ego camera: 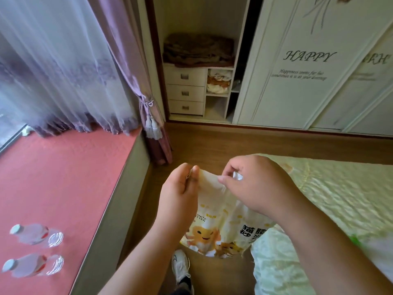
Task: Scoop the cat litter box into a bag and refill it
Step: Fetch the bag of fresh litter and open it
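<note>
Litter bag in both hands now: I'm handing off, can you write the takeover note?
Left hand pinches the litter bag by its top left corner.
Right hand pinches the top edge on the right.
The bag hangs over the floor beside the bed.
Done: bag fetched; whether it is open cannot be told.
Left: no litter box in view; scooping and refilling appear undone.

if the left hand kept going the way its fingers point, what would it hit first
Probably the purple curtain. The left hand, pinching the litter bag, points up and away over bare floor; depth is unclear.
</note>
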A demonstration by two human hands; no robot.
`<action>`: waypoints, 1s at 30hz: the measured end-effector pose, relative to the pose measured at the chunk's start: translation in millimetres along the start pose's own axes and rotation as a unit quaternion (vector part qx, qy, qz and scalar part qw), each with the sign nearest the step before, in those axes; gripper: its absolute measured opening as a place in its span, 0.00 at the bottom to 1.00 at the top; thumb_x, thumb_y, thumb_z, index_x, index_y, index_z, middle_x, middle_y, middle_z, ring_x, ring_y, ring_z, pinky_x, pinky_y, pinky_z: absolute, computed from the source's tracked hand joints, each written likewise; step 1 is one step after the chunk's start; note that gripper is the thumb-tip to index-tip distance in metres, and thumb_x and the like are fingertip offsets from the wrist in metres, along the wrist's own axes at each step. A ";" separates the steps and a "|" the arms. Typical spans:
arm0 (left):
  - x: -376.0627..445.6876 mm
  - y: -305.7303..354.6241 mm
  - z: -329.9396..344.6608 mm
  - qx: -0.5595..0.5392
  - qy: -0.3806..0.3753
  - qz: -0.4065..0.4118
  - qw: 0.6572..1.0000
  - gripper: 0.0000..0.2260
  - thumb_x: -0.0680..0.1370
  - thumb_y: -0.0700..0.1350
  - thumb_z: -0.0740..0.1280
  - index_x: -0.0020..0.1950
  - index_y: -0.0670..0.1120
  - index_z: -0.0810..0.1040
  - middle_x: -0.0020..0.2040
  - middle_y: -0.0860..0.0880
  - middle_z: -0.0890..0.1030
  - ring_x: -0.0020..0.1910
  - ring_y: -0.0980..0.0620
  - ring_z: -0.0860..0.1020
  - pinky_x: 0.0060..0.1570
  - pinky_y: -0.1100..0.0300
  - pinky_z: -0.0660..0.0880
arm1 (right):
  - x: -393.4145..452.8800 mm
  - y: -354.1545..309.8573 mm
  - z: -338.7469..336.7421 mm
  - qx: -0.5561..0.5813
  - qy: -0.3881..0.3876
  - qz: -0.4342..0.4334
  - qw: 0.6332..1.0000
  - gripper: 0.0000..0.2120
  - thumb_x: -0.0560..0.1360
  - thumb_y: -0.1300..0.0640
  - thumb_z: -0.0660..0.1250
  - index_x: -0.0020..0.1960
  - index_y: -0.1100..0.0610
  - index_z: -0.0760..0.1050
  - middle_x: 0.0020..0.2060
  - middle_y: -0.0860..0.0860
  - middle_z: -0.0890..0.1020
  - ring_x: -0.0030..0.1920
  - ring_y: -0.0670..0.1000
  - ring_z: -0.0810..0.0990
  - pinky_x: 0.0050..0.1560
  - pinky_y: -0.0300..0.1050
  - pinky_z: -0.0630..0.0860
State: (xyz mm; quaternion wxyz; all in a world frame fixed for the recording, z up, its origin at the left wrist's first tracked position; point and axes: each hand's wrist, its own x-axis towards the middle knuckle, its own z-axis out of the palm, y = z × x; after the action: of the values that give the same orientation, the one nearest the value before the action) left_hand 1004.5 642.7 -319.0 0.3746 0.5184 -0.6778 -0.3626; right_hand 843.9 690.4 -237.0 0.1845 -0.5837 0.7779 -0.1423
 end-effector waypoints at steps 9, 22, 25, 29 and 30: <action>146.5 1.8 20.8 0.008 -0.064 0.082 0.995 0.17 0.84 0.49 0.60 0.39 0.42 0.66 0.34 0.48 0.69 0.35 0.50 0.69 0.36 0.49 0.68 | 117.3 0.2 -19.1 0.019 0.033 0.078 0.996 0.09 0.75 0.42 0.69 0.40 0.46 0.78 0.30 0.44 0.78 0.31 0.45 0.77 0.30 0.43 0.69; 337.6 29.3 93.0 -0.007 -0.036 0.061 0.997 0.16 0.84 0.49 0.60 0.37 0.49 0.67 0.32 0.57 0.69 0.33 0.57 0.67 0.34 0.61 0.65 | 317.5 42.9 -78.0 0.072 0.042 0.019 0.996 0.09 0.75 0.46 0.72 0.40 0.49 0.78 0.31 0.45 0.76 0.31 0.45 0.74 0.28 0.39 0.63; 377.9 33.5 114.1 -0.023 -0.027 0.035 0.999 0.16 0.84 0.51 0.61 0.37 0.50 0.68 0.31 0.58 0.69 0.32 0.59 0.67 0.34 0.61 0.66 | 367.3 56.0 -98.2 0.028 0.028 -0.008 0.999 0.10 0.74 0.42 0.71 0.39 0.47 0.77 0.31 0.45 0.77 0.31 0.45 0.76 0.30 0.42 0.67; 427.3 47.2 142.2 -0.048 0.010 0.012 0.999 0.15 0.84 0.51 0.61 0.38 0.50 0.70 0.31 0.58 0.70 0.32 0.59 0.67 0.35 0.56 0.67 | 428.1 68.8 -128.2 0.004 0.014 -0.031 0.999 0.10 0.74 0.42 0.70 0.39 0.46 0.77 0.37 0.43 0.81 0.38 0.44 0.80 0.36 0.41 0.75; 439.3 50.9 149.2 -0.051 0.015 0.010 0.999 0.15 0.84 0.51 0.61 0.37 0.50 0.70 0.31 0.58 0.70 0.32 0.59 0.67 0.35 0.57 0.67 | 441.2 72.1 -134.7 -0.001 0.014 -0.032 0.999 0.10 0.74 0.42 0.70 0.39 0.46 0.77 0.37 0.42 0.81 0.38 0.44 0.80 0.36 0.42 0.76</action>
State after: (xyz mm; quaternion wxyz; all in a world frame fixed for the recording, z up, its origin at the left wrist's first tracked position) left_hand 770.7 240.2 -284.3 0.4138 0.4970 -0.6584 -0.3851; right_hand 610.6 287.5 -201.7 0.1687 -0.6060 0.7616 -0.1556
